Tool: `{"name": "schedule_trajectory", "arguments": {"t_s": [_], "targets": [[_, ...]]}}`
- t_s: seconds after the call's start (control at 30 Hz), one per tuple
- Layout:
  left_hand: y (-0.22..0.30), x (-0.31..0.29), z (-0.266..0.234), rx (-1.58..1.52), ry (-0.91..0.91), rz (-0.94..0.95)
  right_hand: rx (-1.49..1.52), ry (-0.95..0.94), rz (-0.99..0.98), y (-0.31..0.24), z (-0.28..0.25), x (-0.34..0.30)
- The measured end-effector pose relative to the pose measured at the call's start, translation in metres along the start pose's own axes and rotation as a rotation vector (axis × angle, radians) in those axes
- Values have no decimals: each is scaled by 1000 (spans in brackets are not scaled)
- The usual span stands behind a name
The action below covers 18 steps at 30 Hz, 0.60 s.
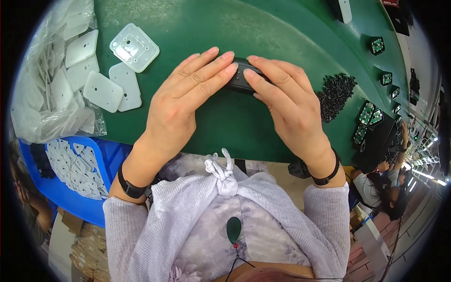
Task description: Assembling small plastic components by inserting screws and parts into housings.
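Observation:
A small black plastic case (241, 81) lies on the green tabletop, its long side running across between my two hands. My left hand (177, 96) grips its left end, with long fingers laid together over the top. On its right end is my right hand (292, 97), fingertips pressed on the upper face and far edge. Both thumbs are mostly hidden, as is much of the case. A heap of small black parts (336, 96), too fine to make out singly, sits just right of my right hand.
White plastic plates (104, 91) lie at the left, beside a clear bag (35, 113) of more plates. A blue bin (101, 155) below holds small white pieces. Black cases with green circuit boards (366, 113) line the right side. Another person (380, 188) sits at far right.

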<state>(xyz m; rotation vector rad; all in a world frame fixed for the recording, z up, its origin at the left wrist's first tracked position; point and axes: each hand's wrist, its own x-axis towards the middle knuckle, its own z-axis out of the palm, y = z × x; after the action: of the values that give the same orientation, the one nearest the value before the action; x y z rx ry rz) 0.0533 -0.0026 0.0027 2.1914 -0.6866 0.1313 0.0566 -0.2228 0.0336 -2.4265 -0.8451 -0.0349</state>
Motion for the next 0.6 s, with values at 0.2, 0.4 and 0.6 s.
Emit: {"name": "schedule_trajectory", "arguments": {"t_s": [0.2,0.4,0.6], "targets": [[11,-3,-1,184,-46,2,-97,159,-19,-4,13,-5],[22,-4,19,332,72,16,110,8,59,4,-9,9],[23,14,10,-237,92,-232,1026,101,434,5,-15,5]]}}
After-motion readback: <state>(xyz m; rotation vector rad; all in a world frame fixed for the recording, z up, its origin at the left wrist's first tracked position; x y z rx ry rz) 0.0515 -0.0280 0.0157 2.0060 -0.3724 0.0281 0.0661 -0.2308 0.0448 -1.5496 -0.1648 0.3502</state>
